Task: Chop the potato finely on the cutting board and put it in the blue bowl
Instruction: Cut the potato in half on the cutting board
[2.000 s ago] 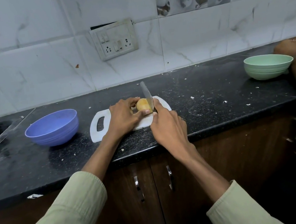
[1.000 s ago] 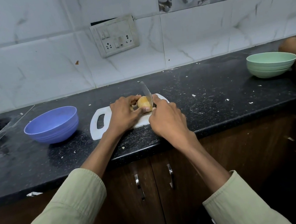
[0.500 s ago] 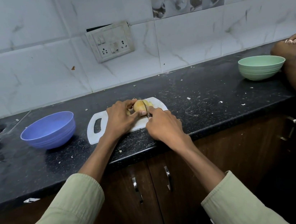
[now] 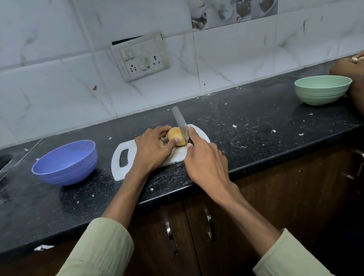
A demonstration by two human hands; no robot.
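Left hand (image 4: 152, 149): our fingers curl round the potato (image 4: 175, 136), pinning it on the cutting board (image 4: 123, 166).
Right hand (image 4: 204, 160): wraps the knife (image 4: 180, 123) handle, blade against the potato.
Risk: we judge the round potato may roll, bringing the blade onto our thumb beside it.
Blue bowl (image 4: 65, 163): left of our fingers.

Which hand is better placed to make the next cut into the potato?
The right hand: it grips the knife, whose blade rests against the potato on the cutting board. The left hand holds the potato steady.
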